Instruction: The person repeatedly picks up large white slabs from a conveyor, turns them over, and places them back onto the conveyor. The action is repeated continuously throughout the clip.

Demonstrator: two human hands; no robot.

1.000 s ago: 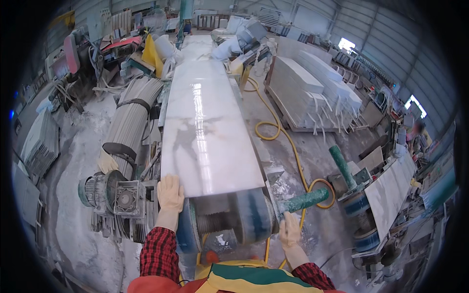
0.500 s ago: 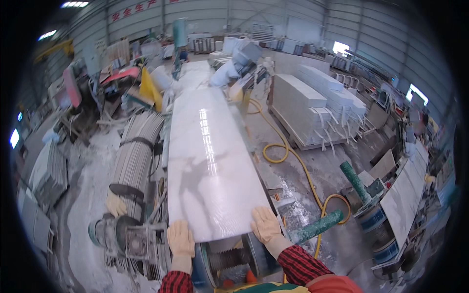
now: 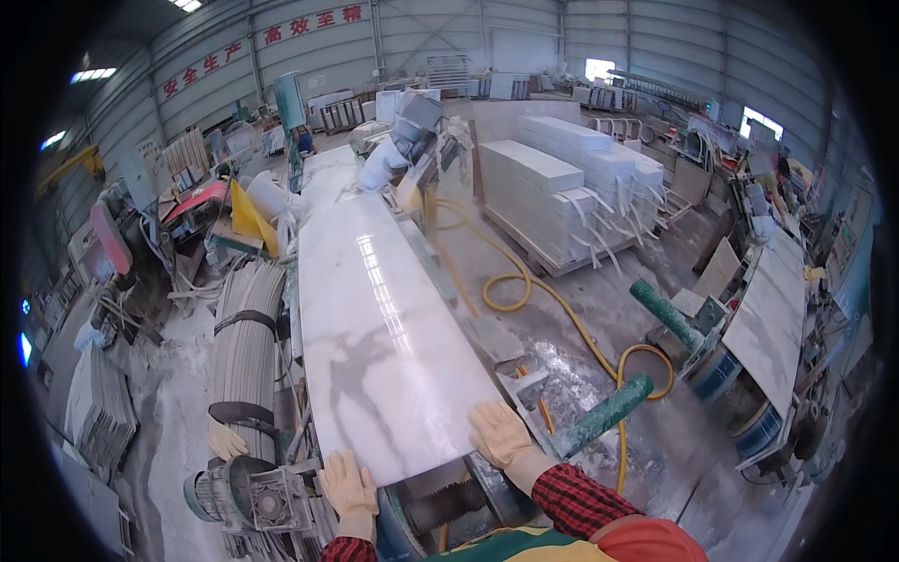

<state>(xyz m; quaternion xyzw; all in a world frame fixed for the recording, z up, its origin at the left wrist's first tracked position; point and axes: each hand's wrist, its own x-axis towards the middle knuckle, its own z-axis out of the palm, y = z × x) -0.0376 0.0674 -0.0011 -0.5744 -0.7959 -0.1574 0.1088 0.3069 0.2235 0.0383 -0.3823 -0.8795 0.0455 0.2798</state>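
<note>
A long polished white marble slab (image 3: 384, 365) with grey veins lies flat on a roller conveyor, running away from me. My left hand (image 3: 348, 489), in a cream glove, rests at its near left corner with fingers stretched forward. At the near right corner my right hand (image 3: 501, 433), gloved alike, lies over the edge with its fingers spread on the top surface. The thumbs' hold, if any, is hard to make out. Below the slab's near end show the conveyor's dark ribbed middle (image 3: 440, 506) and blue-grey rollers (image 3: 398, 529).
A grimy motor (image 3: 267, 501) juts out at the left, beside strapped strips (image 3: 245, 351) with a loose glove (image 3: 225, 439). Right of the conveyor are a green roller (image 3: 604, 417) and a coiled yellow hose (image 3: 581, 323). A machine head (image 3: 412, 122) stands over the far end; stacked blocks (image 3: 562, 201) sit beyond.
My view has turned and tilted, so the surroundings appear shifted and sharper. Both hands stay at the slab's near corners; the right fingers look more spread.
</note>
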